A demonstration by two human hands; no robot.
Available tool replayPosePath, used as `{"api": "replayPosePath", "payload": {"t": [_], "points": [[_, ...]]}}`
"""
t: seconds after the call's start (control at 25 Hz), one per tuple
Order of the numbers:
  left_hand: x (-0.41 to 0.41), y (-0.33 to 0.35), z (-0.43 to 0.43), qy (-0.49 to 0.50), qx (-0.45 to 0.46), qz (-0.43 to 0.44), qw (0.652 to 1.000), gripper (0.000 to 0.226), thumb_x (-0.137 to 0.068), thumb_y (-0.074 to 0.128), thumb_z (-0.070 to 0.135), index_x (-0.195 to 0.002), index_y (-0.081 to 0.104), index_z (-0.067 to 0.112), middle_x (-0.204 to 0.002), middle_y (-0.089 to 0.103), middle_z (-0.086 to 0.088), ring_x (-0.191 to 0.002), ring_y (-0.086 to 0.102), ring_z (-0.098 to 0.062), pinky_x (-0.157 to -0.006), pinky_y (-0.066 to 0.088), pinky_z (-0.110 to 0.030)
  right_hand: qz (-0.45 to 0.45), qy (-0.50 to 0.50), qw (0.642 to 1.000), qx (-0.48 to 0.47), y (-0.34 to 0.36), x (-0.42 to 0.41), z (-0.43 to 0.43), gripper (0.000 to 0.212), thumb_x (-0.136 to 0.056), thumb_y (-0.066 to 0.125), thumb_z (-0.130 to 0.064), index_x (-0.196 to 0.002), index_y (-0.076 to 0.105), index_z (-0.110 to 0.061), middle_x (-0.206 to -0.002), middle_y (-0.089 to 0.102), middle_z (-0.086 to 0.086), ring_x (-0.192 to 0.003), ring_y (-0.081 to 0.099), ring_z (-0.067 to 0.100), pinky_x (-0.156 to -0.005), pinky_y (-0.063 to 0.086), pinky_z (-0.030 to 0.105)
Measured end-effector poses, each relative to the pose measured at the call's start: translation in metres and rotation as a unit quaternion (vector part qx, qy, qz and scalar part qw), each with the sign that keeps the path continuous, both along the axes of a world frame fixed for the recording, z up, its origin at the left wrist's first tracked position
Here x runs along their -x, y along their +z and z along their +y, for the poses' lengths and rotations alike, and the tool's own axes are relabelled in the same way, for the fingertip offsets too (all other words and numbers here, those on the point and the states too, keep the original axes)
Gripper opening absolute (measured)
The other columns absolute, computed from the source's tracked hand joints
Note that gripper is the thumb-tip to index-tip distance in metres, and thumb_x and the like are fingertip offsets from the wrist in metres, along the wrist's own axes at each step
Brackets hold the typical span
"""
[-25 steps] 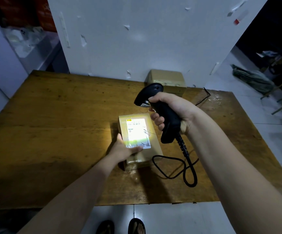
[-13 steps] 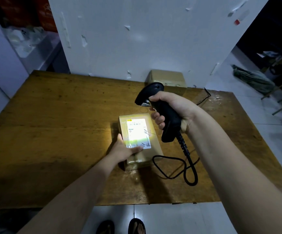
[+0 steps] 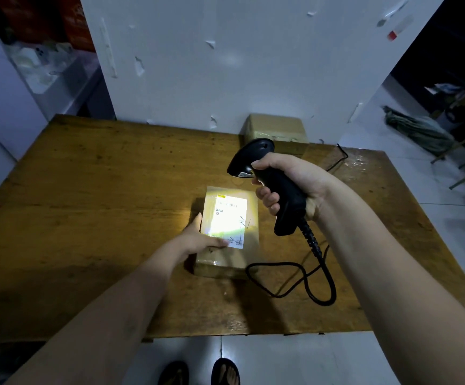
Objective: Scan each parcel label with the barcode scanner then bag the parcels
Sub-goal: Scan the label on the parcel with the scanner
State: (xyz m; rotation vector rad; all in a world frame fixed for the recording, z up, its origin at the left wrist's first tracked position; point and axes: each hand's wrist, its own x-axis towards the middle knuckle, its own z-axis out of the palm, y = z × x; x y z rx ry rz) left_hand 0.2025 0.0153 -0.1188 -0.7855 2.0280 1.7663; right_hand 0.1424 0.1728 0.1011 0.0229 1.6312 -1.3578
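A brown cardboard parcel lies flat near the middle of the wooden table. Its white label faces up and glows under the scanner's light. My left hand rests on the parcel's near left edge, thumb along the side and fingers on the label's lower corner. My right hand grips the black barcode scanner by its handle, just above and right of the parcel, head pointing down at the label. A second brown parcel stands at the table's back edge against the wall.
The scanner's black cable loops on the table right of the parcel and runs off toward the back right. A white wall rises behind the table. White tiled floor lies to the right, with clutter beyond. My sandalled feet show below the table edge.
Almost nothing has moved. The scanner has drifted very slightly while staying aimed at the lit label, and my left hand keeps its hold on the parcel.
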Motion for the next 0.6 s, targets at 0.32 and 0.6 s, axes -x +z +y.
{"api": "replayPosePath", "payload": {"t": [0.32, 0.6], "points": [[0.034, 0.032, -0.056, -0.083, 0.145, -0.037, 0.985, 0.093, -0.074, 0.074, 0.0, -0.149, 0.027, 0.029, -0.149, 0.041, -0.005, -0.129, 0.044, -0.026, -0.105, 0.037, -0.031, -0.018, 0.028, 0.999, -0.015, -0.004, -0.002, 0.024, 0.024, -0.089, 0.05, -0.025, -0.101, 0.042, -0.007, -0.052, 0.044, 0.001, -0.032, 0.042, 0.007, -0.03, 0.037, 0.016], [0.038, 0.034, -0.061, -0.152, 0.229, -0.052, 0.96, 0.09, -0.079, 0.072, 0.007, -0.15, 0.023, 0.033, -0.152, 0.034, -0.006, -0.131, 0.041, -0.027, -0.101, 0.033, -0.026, -0.028, 0.087, 0.995, -0.029, -0.009, -0.009, 0.025, 0.02, -0.09, 0.05, -0.027, -0.094, 0.039, -0.01, -0.053, 0.045, 0.0, -0.034, 0.042, 0.007, -0.032, 0.037, 0.017]]}}
